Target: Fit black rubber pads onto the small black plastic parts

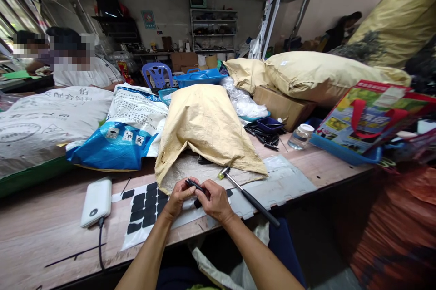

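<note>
My left hand and my right hand meet over the near edge of the wooden table. Both are closed on one small black strip-like part, the left pinching its left end, the right curled round its other end. Under the hands lies a white sheet with black square pads. A small hammer with a black handle lies just right of my right hand, its head pointing to a tan sack.
A white power bank with a cable lies at the left. Blue-and-white and grey sacks are behind it. A pile of black parts, a plastic bottle and a blue tray stand at the right. A person sits at the far left.
</note>
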{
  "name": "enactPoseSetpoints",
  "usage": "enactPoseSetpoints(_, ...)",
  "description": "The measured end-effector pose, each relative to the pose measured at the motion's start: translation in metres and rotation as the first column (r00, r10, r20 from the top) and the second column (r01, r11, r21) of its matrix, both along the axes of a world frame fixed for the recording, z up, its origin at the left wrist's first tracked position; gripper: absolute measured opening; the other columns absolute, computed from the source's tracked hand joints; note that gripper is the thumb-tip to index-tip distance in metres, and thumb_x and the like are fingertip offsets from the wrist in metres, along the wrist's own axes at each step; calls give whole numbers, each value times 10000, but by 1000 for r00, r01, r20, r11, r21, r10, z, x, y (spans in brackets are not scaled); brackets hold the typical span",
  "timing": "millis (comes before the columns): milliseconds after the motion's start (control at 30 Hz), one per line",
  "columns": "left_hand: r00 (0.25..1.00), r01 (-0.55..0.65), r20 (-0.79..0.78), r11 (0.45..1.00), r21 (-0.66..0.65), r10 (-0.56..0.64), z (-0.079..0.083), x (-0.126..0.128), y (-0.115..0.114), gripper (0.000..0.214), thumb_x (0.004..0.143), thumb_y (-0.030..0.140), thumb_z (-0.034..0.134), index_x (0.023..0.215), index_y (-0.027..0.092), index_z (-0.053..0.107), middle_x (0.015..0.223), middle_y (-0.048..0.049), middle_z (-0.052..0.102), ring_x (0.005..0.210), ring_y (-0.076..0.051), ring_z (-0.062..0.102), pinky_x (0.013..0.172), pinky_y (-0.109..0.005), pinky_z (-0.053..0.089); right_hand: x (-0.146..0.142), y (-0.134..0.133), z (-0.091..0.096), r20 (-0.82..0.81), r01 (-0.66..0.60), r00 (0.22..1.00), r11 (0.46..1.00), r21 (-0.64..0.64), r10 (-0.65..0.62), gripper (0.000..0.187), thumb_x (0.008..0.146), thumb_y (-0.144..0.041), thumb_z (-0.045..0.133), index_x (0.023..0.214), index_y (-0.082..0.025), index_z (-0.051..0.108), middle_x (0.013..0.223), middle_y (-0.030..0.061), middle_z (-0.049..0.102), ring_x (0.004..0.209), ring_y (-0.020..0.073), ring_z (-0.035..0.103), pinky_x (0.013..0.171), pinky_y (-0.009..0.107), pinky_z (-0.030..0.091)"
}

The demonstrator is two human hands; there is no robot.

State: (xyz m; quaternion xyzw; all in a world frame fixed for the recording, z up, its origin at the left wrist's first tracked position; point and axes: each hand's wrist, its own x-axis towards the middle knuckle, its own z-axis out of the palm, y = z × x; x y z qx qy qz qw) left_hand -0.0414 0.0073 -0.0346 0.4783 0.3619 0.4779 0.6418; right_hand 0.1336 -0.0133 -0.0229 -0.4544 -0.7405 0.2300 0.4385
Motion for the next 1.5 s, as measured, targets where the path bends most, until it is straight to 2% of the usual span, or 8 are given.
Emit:
enactPoseSetpoints(300, 989, 103, -106, 995, 8, -101, 12, 5, 1, 487, 553, 173, 654, 1029, 129, 748, 758, -25, 618, 708, -149, 519, 644, -247, 392, 35, -30, 30, -202, -204, 966, 952, -227, 159, 288, 986, -397, 504, 847, -187, 644, 739, -14, 529, 698, 131, 477, 655, 249, 353)
enactPoseSetpoints(400, 975, 99, -201, 995, 7, -95, 10, 9, 1, 472, 563, 176, 646, 1016, 127, 765, 734, -22, 614, 689, -146, 520, 635, -249, 392, 66, -61, 22, -230, -479, 873, 672, -565, 429, 262, 852, -440, 692, 814, -181, 679, 660, -49, 498, 627, 102, 422, 560, 220, 297)
enactPoseSetpoints(500, 960, 96, -269, 995, 34, -83, 8, 12, 2, 453, 563, 168, 624, 989, 125, 772, 724, -20, 613, 680, -144, 522, 628, -249, 393, 91, -87, -12, -136, -368, 875, 455, -811, 465, 267, 779, -434, 737, 787, -168, 716, 612, -47, 519, 578, 98, 434, 518, 214, 285)
enactPoseSetpoints(633, 939, 108, -335, 991, 76, -77, 9, 15, 1, 432, 583, 168, 616, 980, 128, 780, 712, -18, 615, 668, -141, 526, 623, -246, 388, 95, -105, -60, 476, 213, 839, 645, -734, 265, 256, 820, -387, 652, 783, -159, 764, 743, 74, 711, 747, 222, 671, 639, 277, 440)
enactPoseSetpoints(767, 924, 97, -376, 993, 66, -65, 11, 18, 1, 364, 617, 180, 654, 954, 140, 785, 693, -8, 616, 644, -130, 520, 620, -241, 378, 74, -111, -74, 725, 400, 651, 711, -578, 224, 260, 806, -371, 680, 901, -164, 806, 955, 184, 777, 985, 338, 734, 816, 378, 537)
enactPoseSetpoints(967, 932, -120, -352, 991, -63, 90, 16, 29, 21, 401, 641, 276, 698, 1012, 131, 738, 711, -7, 636, 547, -112, 497, 558, -240, 385, 67, -117, -72, 755, 434, 625, 714, -549, 201, 263, 822, -336, 668, 955, -158, 808, 1026, 201, 776, 1050, 343, 729, 908, 399, 550)
enactPoseSetpoints(1167, 482, -308, -811, 930, 198, 332, 34, 52, 67, 365, 788, 354, 625, 1113, 219, 720, 773, -39, 694, 720, -228, 638, 653, -297, 425, 70, -121, -72, 742, 417, 630, 705, -573, 231, 260, 819, -307, 662, 976, -155, 803, 1041, 203, 772, 1059, 353, 724, 915, 403, 547)
enactPoseSetpoints(1500, 264, -337, -918, 920, 201, 297, 30, 67, 79, 254, 837, 476, 609, 815, 234, 685, 866, -133, 728, 914, -370, 662, 746, -402, 417, 69, -124, -73, 739, 407, 638, 719, -563, 218, 263, 811, -307, 668, 983, -154, 796, 1029, 188, 774, 1040, 331, 726, 906, 375, 540)
